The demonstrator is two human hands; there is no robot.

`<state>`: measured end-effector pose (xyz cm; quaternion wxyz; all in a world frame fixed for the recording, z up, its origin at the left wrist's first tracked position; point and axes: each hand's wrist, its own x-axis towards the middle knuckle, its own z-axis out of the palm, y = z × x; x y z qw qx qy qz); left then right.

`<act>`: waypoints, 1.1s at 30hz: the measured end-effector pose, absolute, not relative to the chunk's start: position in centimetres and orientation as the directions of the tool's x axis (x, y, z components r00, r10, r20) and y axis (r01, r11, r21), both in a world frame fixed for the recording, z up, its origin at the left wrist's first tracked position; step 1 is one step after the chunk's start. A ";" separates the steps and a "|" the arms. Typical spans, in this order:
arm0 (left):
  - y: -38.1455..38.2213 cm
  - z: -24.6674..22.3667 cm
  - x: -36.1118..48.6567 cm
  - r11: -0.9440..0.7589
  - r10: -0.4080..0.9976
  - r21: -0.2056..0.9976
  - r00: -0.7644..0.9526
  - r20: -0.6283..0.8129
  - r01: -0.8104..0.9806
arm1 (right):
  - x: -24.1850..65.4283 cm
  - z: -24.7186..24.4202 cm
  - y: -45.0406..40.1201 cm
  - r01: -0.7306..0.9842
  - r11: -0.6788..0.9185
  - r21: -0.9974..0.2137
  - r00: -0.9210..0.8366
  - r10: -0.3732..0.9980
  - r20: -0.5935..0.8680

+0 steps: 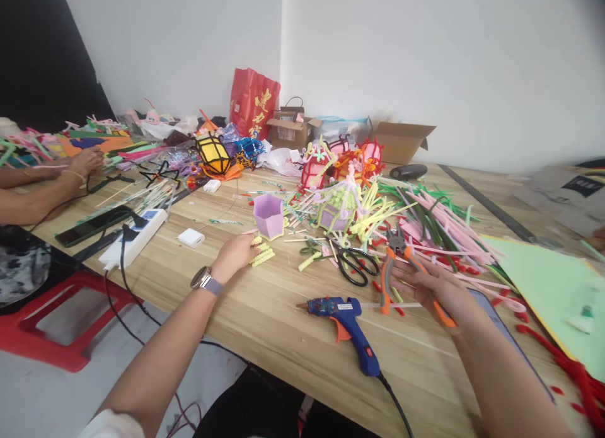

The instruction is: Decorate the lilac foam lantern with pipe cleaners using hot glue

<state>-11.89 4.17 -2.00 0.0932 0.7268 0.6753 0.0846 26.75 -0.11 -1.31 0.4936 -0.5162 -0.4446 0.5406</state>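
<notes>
My left hand [239, 254], a watch on its wrist, has its fingers closed at the coiled pale yellow pipe cleaners [263, 255] on the table. Its fingertips are partly hidden. Just behind them stands a purple six-sided paper cup [268, 216] with a yellow-green edging. My right hand [437, 287] grips the orange-and-grey cutting pliers [399, 255] by one handle, jaws pointing away and handles spread. Left of the pliers lie black-handled scissors [354, 265]. A blue hot glue gun [347, 321] rests in front, its nozzle to the left.
Loose pipe cleaners [449, 220] are heaped at the right, beside green paper sheets [548, 287]. Small lanterns [212, 153] stand toward the back. A power strip [135, 236] with cables lies at the left. Another person's hand [85, 164] works at the far left.
</notes>
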 end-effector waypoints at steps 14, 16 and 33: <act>3.2 -1.8 -8.8 -0.230 0.967 0.195 0.246 -0.063 0.953 | 27.9 -1.6 6.1 0.069 -0.261 -0.963 0.122 0.960 -0.251; 3.3 -1.7 -8.4 -0.264 0.957 0.208 0.283 -0.065 0.942 | 27.5 -1.4 6.5 0.183 -0.251 -0.951 0.117 0.966 -0.232; 1.9 -2.3 -6.4 -0.299 0.949 0.299 0.315 -0.004 0.906 | 25.5 -1.4 5.2 0.987 -0.093 -0.128 0.109 0.985 0.130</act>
